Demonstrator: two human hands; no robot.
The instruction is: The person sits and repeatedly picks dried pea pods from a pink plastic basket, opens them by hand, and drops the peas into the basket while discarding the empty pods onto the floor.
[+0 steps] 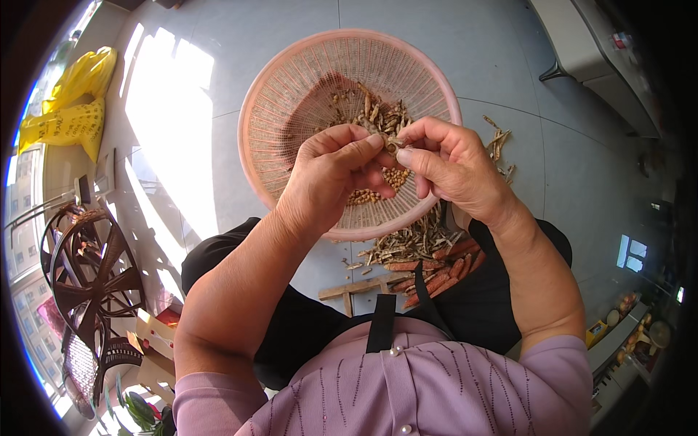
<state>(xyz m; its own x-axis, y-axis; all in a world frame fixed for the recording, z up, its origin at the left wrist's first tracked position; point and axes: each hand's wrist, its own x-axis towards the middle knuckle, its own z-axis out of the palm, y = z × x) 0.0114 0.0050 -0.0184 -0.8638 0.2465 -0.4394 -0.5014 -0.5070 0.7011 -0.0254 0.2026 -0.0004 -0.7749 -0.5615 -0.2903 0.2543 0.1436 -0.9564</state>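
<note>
Above a round pink plastic mesh basket (350,32), my left hand (332,169) and my right hand (455,161) meet fingertip to fingertip. A small dried bean pod (392,143) is pinched between both thumbs and forefingers; its far side is hidden by the fingers. Loose round tan beans (397,177) are gathered in the near part of the basket, partly behind my left fingers. Beyond my hands, a pile of dry brown pods (384,111) lies in the basket.
Empty-looking dry husks (417,240) are heaped on the floor near my knees, beside reddish corn cobs (436,280) and a wooden frame (349,289). More husks (497,141) lie right of the basket. A dark woven chair (95,289) and yellow bags (76,106) stand left.
</note>
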